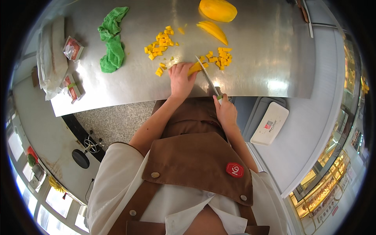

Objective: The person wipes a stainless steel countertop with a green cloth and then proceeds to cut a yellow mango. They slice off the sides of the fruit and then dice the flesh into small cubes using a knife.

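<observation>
My left hand (182, 79) holds a piece of peeled mango (195, 68) down on the stainless steel table (258, 58). In my right hand (226, 110) is the green and white handle of a knife (209, 78), its blade lying across the mango's right end. Diced mango (223, 57) sits right of the blade, and more mango cubes (161, 42) are spread beyond my left hand. Farther back lie a long mango slice (213, 31) and a large peeled mango piece (218, 10).
A crumpled green cloth (112, 50) lies on the table's left part. Two small packages (73, 49) and a plastic-wrapped bundle (54, 55) are at the far left. A white tray (269, 123) rests right of my right forearm, below the table edge.
</observation>
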Available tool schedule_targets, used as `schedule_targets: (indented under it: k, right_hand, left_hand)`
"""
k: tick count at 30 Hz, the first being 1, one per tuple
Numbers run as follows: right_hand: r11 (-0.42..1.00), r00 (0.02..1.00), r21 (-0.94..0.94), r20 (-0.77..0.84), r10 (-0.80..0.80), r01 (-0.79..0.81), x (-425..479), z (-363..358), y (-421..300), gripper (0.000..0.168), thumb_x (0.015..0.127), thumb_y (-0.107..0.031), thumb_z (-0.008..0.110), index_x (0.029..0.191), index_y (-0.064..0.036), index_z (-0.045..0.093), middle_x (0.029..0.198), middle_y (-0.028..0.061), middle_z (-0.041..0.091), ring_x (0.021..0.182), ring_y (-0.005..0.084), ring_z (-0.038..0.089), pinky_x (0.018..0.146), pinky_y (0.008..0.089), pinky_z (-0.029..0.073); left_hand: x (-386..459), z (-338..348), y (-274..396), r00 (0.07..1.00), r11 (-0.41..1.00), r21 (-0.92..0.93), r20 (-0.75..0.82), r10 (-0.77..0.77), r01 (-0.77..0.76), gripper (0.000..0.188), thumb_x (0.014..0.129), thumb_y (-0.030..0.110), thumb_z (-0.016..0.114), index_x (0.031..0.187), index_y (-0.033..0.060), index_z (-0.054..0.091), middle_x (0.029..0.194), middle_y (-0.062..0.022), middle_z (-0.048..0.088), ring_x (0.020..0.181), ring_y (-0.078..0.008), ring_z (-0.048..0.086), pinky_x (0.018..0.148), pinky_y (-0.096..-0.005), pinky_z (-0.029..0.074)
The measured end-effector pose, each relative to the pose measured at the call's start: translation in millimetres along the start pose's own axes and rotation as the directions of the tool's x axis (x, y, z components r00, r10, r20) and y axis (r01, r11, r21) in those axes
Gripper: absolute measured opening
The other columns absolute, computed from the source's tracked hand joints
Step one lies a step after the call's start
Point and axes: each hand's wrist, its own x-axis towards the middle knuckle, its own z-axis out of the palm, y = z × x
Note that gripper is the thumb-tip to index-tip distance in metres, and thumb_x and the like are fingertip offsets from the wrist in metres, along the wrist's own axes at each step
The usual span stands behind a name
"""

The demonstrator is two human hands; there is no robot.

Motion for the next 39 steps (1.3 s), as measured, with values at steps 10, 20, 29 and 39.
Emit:
schedule_targets:
  k: [10,20,29,39]
  right_hand:
    - [0.983,0.996,0.164,-0.032,-0.081,0.085,-6,-15,-8,0.044,0.099,-0.043,0.060,0.102,0.001,0.061,0.069,0.0271,0.064,0.067,0.0482,0.064,0.058,0.0550,0.048]
    - [1.000,0.999,-0.026,0.037,0.007,-0.007,0,-5,-16,0.044,0.100,-0.046,0.057,0.100,-0.002,0.059,0.069,0.0260,0.066,0.068,0.0474,0.066,0.059,0.0559,0.052]
    - [0.976,0.988,0.185,-0.116,-0.098,0.118,7,6,-3,0.044,0.099,-0.045,0.060,0.102,-0.001,0.061,0.068,0.0253,0.064,0.065,0.0467,0.065,0.057,0.0542,0.050]
    - [0.996,0.997,0.041,0.012,-0.076,0.075,-6,-9,-8,0.043,0.100,-0.045,0.058,0.101,-0.002,0.059,0.069,0.0248,0.065,0.065,0.0468,0.065,0.057,0.0543,0.051]
  left_hand:
    - [-5,-4,1,1.000,1.000,-0.014,-0.007,-0.023,0.023,0.038,0.076,0.013,0.078,0.112,0.0118,0.067,0.107,-0.0059,0.063,0.104,-0.0277,0.057,0.096,-0.0425,0.039]
    - [-4,-2,1,1.000,1.000,-0.017,-0.004,-0.022,0.022,0.035,0.075,0.012,0.079,0.109,0.0103,0.069,0.103,-0.0035,0.066,0.100,-0.0255,0.059,0.092,-0.0398,0.040]
    - [-4,-5,0,1.000,1.000,-0.013,0.015,-0.022,0.023,0.035,0.075,0.011,0.079,0.108,0.0109,0.067,0.101,-0.0044,0.066,0.100,-0.0262,0.059,0.091,-0.0407,0.040]
    - [-9,-4,-3,1.000,0.999,-0.041,-0.013,-0.029,0.028,0.030,0.075,0.008,0.080,0.102,0.0098,0.066,0.096,-0.0025,0.066,0.081,-0.0197,0.061,0.082,-0.0368,0.043]
